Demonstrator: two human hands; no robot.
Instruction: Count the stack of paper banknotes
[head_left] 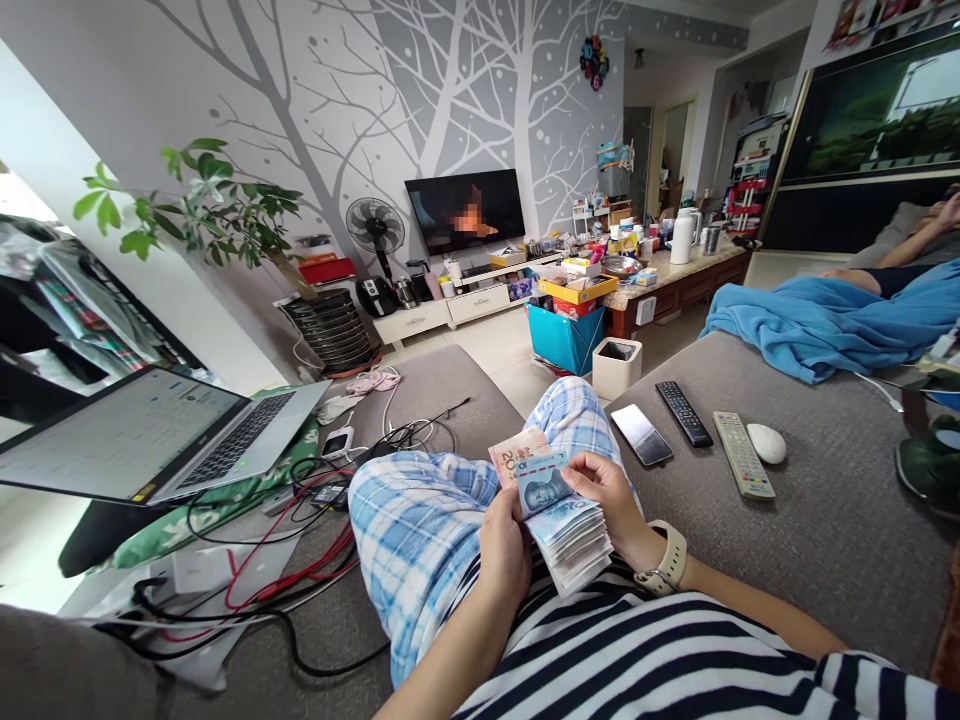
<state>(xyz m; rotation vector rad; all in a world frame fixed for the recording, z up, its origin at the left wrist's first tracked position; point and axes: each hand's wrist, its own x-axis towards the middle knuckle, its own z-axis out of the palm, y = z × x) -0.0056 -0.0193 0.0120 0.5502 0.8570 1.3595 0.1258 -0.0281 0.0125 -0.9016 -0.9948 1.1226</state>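
Observation:
A thick stack of banknotes (571,545) is held over my lap, its near ends fanned into many layers. My left hand (504,545) is closed round the stack's left side, thumb on top. My right hand (611,495) pinches the upper right edge of a blue 10 note (545,487) between thumb and fingers. Behind it, a brownish 20 note (517,452) sticks out at the upper left. A pale watch (666,562) is on my right wrist. Blue plaid trousers (420,535) cover my legs beneath the notes.
On the grey sofa to the right lie a phone (641,435), a black remote (683,413), a beige remote (742,455) and a white mouse (766,443). An open laptop (247,440) and tangled cables (300,570) lie left. Another person's arm (919,230) shows beyond a blue blanket (825,315).

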